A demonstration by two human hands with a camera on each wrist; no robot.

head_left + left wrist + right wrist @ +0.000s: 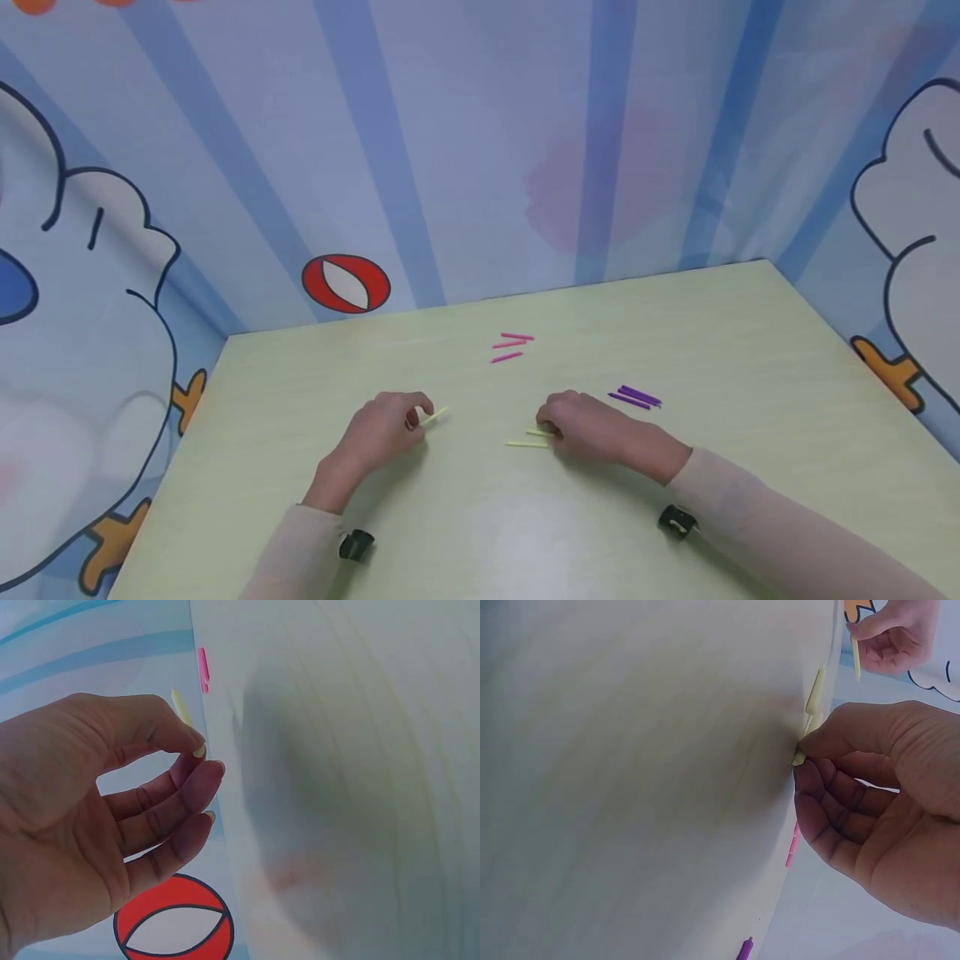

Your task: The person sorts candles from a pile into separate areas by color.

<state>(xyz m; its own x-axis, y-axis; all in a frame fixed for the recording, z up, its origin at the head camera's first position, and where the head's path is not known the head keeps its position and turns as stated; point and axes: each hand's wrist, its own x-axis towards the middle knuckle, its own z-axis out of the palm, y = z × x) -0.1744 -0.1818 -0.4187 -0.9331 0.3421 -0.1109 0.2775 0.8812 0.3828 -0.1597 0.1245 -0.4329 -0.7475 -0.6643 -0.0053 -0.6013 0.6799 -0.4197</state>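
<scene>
In the head view my left hand (pixel 386 429) is raised a little over the table, pinching a thin yellow candle (pixel 437 415) between thumb and index finger. The left wrist view shows the candle's far end (pixel 180 705) sticking out past the thumb, the other fingers loosely bent. My right hand (pixel 588 427) is low at the tabletop, thumb and index fingertip pinching one end of a second yellow candle (pixel 538 432). Beside that one lies a third yellow candle (pixel 527 445), seen past the thumb in the right wrist view (pixel 816 690).
Three pink candles (pixel 507 357) lie loosely grouped toward the back of the pale table (pixel 465 533). To the right of my right hand lies a small cluster of purple candles (pixel 630 401). A printed backdrop (pixel 480 167) with blue stripes and cartoon figures borders the table.
</scene>
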